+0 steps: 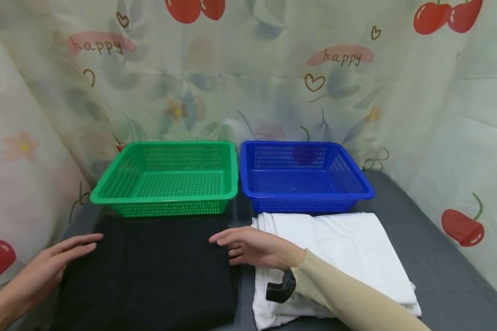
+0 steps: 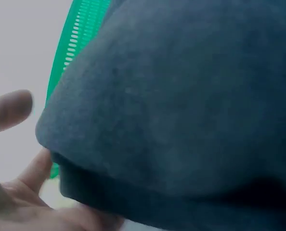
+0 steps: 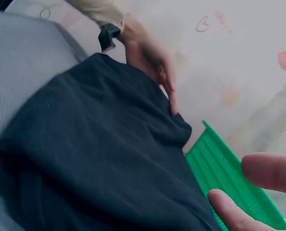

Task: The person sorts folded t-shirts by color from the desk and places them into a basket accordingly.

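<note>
The black cloth (image 1: 149,271), folded into a broad, layered pile, lay on the grey table surface (image 1: 447,285) toward its left edge. The green basket (image 1: 161,200) stood behind it, near the back left corner; the blue basket (image 1: 310,196) stood near the back right corner. The white cloth (image 1: 335,243) lay between the black pile and the surface's right edge.

Handling, as judged: soft and limp, moderate in weight at most, not fragile, with little slip expected from its matt face. Loose layers could sag or unfold if pinched by the top alone. Best hold: both side edges, fingers beneath the lowest layer, thumbs on top.

The pile lay between the hands. The left hand (image 1: 45,266) was at its left edge, fingers extended, thumb spread away. The right hand (image 1: 257,248) was at its right edge, forefinger extended, other fingers slightly bent. Neither showed a grip; whether the right hand touched the fabric could not be determined.
</note>
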The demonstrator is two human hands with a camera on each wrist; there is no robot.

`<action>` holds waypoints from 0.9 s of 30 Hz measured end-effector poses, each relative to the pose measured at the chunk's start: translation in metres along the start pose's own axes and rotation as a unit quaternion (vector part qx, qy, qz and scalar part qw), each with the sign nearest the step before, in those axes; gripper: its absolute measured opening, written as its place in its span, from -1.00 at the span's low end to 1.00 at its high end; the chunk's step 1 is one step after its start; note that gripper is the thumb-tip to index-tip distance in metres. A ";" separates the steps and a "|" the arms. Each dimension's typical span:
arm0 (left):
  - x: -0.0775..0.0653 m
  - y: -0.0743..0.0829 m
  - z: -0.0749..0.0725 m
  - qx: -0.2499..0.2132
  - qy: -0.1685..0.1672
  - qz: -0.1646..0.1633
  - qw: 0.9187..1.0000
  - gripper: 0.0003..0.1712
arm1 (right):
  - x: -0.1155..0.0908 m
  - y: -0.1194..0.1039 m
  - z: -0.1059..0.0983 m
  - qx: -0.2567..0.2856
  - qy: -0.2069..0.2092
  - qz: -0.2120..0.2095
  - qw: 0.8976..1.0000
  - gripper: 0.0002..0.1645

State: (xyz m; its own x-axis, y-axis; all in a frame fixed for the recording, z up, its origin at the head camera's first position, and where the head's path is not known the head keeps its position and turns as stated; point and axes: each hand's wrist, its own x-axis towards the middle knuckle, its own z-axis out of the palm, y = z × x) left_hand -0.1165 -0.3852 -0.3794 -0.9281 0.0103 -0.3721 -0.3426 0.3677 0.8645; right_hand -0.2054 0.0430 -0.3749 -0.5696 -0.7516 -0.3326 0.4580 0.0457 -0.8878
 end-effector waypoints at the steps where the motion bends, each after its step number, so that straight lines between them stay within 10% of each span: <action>1: 0.000 0.000 0.000 0.007 -0.006 -0.006 1.000 -0.13 | 0.002 0.001 0.002 0.004 -0.005 0.000 1.000 -0.53; 7: -0.002 0.005 0.005 0.106 -0.010 -0.031 0.994 -0.01 | 0.010 0.005 0.011 0.013 -0.006 0.011 1.000 -0.56; 11: -0.007 0.007 0.012 0.136 0.035 0.014 0.990 -0.02 | 0.014 0.005 0.013 0.013 -0.010 0.021 1.000 -0.56; 22: -0.001 -0.002 0.019 0.119 -0.023 0.027 0.992 -0.20 | 0.026 0.007 0.020 0.020 -0.052 0.022 0.998 -0.51; 27: -0.001 -0.003 0.018 0.023 -0.016 0.023 0.999 -0.20 | 0.027 0.006 0.023 0.006 -0.037 0.017 0.999 -0.43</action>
State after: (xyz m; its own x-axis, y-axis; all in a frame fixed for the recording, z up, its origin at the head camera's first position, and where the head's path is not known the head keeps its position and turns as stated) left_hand -0.1114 -0.3694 -0.3881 -0.9371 0.0574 -0.3444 -0.2926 0.4093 0.8642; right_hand -0.2024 0.0073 -0.3819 -0.5020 -0.7966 -0.3368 0.4849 0.0633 -0.8723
